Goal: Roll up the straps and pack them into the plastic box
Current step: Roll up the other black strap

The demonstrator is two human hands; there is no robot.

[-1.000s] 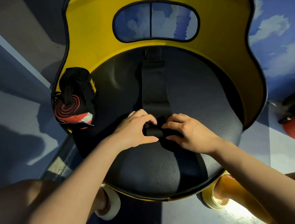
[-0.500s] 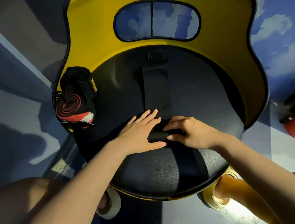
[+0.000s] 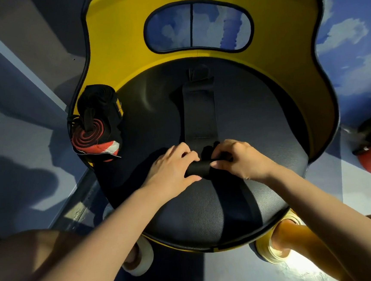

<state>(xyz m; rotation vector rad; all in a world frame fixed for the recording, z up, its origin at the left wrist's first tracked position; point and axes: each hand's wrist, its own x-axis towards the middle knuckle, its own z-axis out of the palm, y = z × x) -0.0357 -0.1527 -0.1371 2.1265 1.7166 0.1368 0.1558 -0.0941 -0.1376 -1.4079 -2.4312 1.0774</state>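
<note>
While the black strap [image 3: 199, 112] lies flat along the black chair seat [image 3: 208, 210], the left hand [image 3: 171, 171] and right hand [image 3: 241, 160] pinch its rolled end [image 3: 198, 170]; a clear plastic box [image 3: 94, 135] at the seat's left edge holds rolled black and red straps [image 3: 85, 138].

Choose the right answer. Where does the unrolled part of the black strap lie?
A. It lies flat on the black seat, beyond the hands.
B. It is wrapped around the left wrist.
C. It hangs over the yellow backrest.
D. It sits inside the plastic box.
A: the black strap stretches flat along the black seat, away from both hands, which grip its rolled end.
</note>
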